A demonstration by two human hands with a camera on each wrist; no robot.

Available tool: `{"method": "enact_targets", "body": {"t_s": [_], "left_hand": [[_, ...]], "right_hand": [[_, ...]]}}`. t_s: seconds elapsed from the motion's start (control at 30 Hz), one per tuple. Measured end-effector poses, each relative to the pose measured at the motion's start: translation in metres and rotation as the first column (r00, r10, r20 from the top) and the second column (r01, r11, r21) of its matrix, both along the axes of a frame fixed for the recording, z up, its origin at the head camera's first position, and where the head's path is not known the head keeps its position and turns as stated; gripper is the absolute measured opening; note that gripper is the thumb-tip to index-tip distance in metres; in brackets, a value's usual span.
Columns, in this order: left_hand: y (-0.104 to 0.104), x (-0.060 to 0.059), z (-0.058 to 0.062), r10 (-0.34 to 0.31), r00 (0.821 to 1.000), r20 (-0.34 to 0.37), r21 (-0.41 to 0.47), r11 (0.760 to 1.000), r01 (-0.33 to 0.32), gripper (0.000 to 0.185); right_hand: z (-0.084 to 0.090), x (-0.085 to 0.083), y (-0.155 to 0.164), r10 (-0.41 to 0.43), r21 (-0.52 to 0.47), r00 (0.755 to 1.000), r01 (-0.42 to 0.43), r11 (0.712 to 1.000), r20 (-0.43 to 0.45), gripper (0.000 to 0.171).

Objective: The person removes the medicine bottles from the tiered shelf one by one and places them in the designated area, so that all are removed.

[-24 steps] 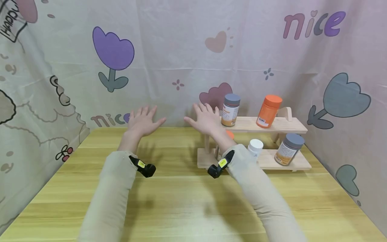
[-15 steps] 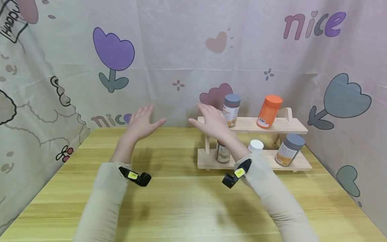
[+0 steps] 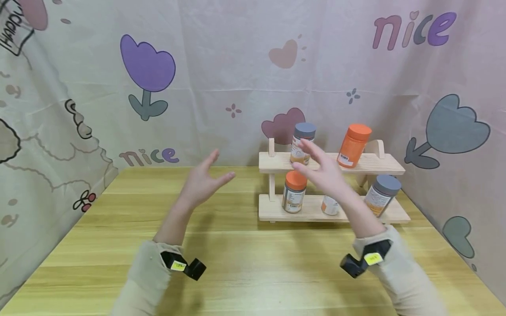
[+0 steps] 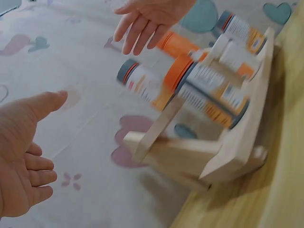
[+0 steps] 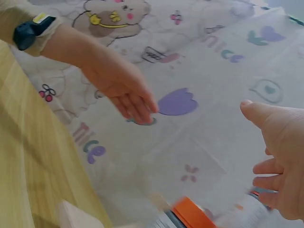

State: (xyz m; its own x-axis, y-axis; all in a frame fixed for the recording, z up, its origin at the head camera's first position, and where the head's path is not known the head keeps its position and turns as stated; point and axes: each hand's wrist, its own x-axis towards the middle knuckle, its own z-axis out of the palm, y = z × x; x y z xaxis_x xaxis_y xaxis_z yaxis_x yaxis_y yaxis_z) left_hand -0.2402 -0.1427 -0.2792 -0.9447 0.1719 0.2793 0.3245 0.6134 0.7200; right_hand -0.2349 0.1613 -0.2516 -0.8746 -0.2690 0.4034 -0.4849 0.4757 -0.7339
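Nothing is held in my left hand (image 3: 202, 183), raised over the table's left half with the thumb apart from relaxed fingers. My right hand (image 3: 328, 175), likewise holding nothing, hovers in front of a two-tier wooden rack (image 3: 265, 163) and overlaps it in the head view. On the upper tier stand a grey-lidded bottle (image 3: 305, 130), partly behind the right fingers, and an orange bottle (image 3: 353, 146). Below are an orange-lidded bottle (image 3: 294, 193), a small white bottle (image 3: 330, 206) with its top hidden by the hand, and another grey-lidded bottle (image 3: 381, 194).
The wood-grain table (image 3: 237, 263) runs back to a printed cloth backdrop (image 3: 221, 57), which also hangs along both sides. The rack occupies the table's back right. A black wrist camera (image 3: 183, 265) is strapped to the left sleeve, another (image 3: 365, 259) to the right.
Both hands have drawn back toward the body and turned from palms down to thumbs up. The right hand has shifted right, uncovering the orange-lidded bottle. The bottles stay where they were.
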Motion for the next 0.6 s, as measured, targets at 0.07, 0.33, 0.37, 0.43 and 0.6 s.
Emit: {"method": "enact_targets", "body": {"t_s": [0.07, 0.33, 0.37, 0.43, 0.6], "left_hand": [[0.007, 0.005, -0.002, -0.019, 1.0, -0.004, 0.048, 0.999, 0.019, 0.088], [0.031, 0.017, -0.014, -0.077, 0.997, 0.017, 0.173, 0.982, 0.073, 0.085], [0.033, 0.017, -0.015, -0.08, 0.997, 0.022, 0.177, 0.981, 0.075, 0.085], [0.038, 0.016, -0.02, -0.083, 0.996, 0.041, 0.181, 0.981, 0.074, 0.086], [0.049, 0.01, -0.033, -0.087, 0.991, 0.099, 0.174, 0.982, 0.069, 0.089]], "right_hand": [[0.0, 0.006, 0.016, -0.019, -0.037, 1.0, 0.019, 0.999, -0.006, 0.065], [-0.009, 0.028, 0.084, -0.144, -0.101, 0.989, 0.139, 0.985, -0.041, 0.063], [-0.011, 0.03, 0.093, -0.17, -0.096, 0.985, 0.166, 0.981, -0.039, 0.064], [-0.017, 0.034, 0.114, -0.21, -0.096, 0.977, 0.206, 0.974, -0.036, 0.065], [-0.038, 0.042, 0.168, -0.207, -0.235, 0.978, 0.203, 0.951, 0.005, 0.065]]}}
